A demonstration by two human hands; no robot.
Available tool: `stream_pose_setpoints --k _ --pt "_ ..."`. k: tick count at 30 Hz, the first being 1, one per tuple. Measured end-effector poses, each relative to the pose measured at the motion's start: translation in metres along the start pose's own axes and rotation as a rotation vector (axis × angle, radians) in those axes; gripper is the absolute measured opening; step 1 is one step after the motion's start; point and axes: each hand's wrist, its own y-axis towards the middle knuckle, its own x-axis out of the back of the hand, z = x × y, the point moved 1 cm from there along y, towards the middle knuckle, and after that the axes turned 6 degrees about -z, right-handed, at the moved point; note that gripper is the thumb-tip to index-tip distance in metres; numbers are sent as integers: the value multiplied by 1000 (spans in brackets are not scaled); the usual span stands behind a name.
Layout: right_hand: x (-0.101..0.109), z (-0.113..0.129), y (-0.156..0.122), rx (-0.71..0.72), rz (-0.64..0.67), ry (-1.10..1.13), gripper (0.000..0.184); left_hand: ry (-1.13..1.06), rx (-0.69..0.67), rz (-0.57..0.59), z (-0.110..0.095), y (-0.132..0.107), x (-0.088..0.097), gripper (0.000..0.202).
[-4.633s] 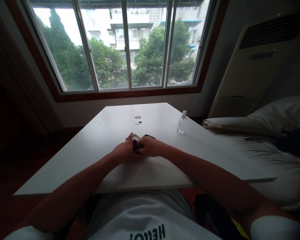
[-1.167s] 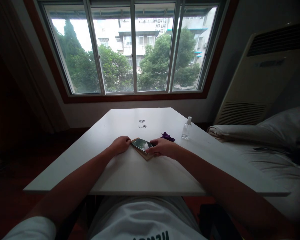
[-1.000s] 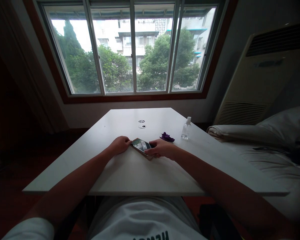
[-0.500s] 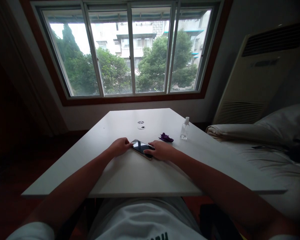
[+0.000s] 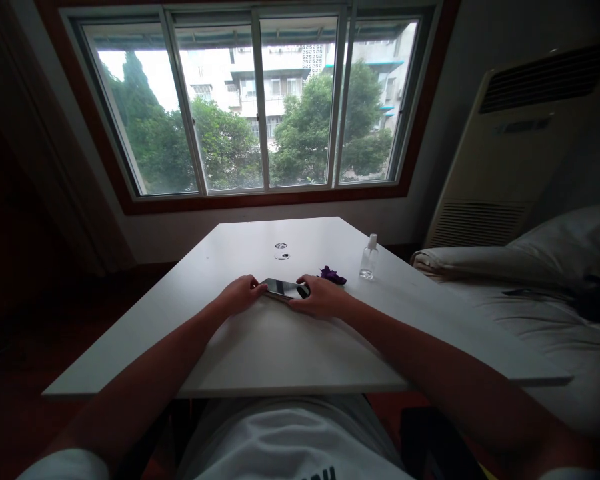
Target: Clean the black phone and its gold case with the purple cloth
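A dark-screened smartphone (image 5: 282, 289) is held between my two hands over the middle of the white table (image 5: 260, 353). My left hand (image 5: 240, 294) pinches its left end between thumb and fingers. Around the right end, my right hand (image 5: 320, 297) is closed, with the thumb along the near edge and fingers at the far edge. Just beyond my right hand lies a crumpled purple cloth (image 5: 333, 275). A clear spray bottle (image 5: 369, 257) with a whitish cap stands upright farther right.
Two round fittings (image 5: 281, 251) are set in the table toward its far end. A window (image 5: 265, 107) fills the wall beyond. On the right are a bed with white bedding (image 5: 520, 300) and a tall air conditioner (image 5: 490, 153).
The phone has turned from a slant to lie more nearly level across, its near edge tilted. My right hand has shifted from pressing on its face to gripping its right end.
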Motion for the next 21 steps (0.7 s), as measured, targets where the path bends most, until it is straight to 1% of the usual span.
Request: stream_pose_setpoints --k 2,4,7,8,10,12,14,17,19,21 --pt "2 0 1 -35 -39 33 85 -44 -8 -2 -1 -1 0 58" --pt "4 1 1 -42 -61 42 81 -95 -30 -7 -2 -3 0 62" --pt "6 1 3 -46 -60 78 73 -135 -144 -46 -3 -3 1 63" --pt "6 1 4 -50 -50 101 70 -136 -191 -63 -4 -3 2 58" --pt "8 0 7 -45 -31 148 65 -127 -257 -93 -6 -3 5 40" --pt "9 -1 9 -28 -25 189 63 -124 -273 -117 -8 -3 8 27" --pt "11 -1 10 -16 -37 236 69 -151 -242 -128 -8 -3 10 26" --pt "15 1 9 12 -84 335 73 -286 -127 -115 -8 -3 10 26" --pt "19 1 8 55 -133 384 66 -377 -62 -93 -8 -3 7 30" --pt "23 2 7 104 -190 406 57 -440 -38 -58 -12 -3 3 34"
